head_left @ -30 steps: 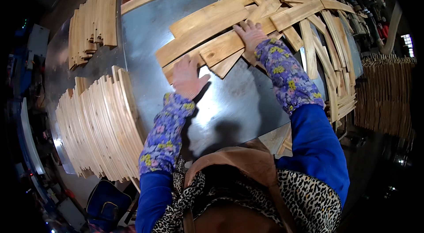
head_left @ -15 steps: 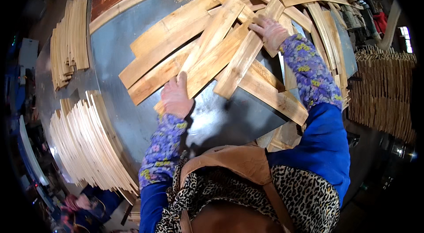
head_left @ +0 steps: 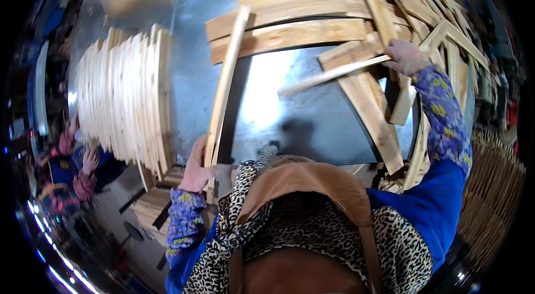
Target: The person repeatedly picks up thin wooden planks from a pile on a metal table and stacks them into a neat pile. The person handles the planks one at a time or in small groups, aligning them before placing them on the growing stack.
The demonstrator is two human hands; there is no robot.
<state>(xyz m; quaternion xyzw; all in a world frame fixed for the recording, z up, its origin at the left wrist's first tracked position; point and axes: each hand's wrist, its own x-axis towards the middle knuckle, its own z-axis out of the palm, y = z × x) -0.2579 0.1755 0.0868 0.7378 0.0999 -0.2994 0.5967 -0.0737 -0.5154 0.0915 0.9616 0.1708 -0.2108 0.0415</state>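
My left hand [head_left: 198, 167] is closed round the near end of a long wooden plank [head_left: 227, 79], which stands on its narrow edge. Its far end reaches past the tips of the planks lying flat [head_left: 290, 35] on the metal table. At the right, my right hand [head_left: 405, 57] grips the end of another plank [head_left: 334, 75], tilted so that mostly its thin edge shows. Under and beside that hand lies a loose, crossing heap of planks [head_left: 412, 1]. One separate plank [head_left: 370, 118] slants toward the table's near edge.
The grey metal table [head_left: 312, 121] has a near edge by my body. A row of planks on edge [head_left: 122, 99] stands at the left. Another person's hand [head_left: 90, 159] is visible beyond it. Stacked slats [head_left: 485, 194] rise at the right, off the table.
My left hand has drawn back toward me, now holding a plank on edge. My right hand has moved right and turned a plank onto its edge. The view has shifted.
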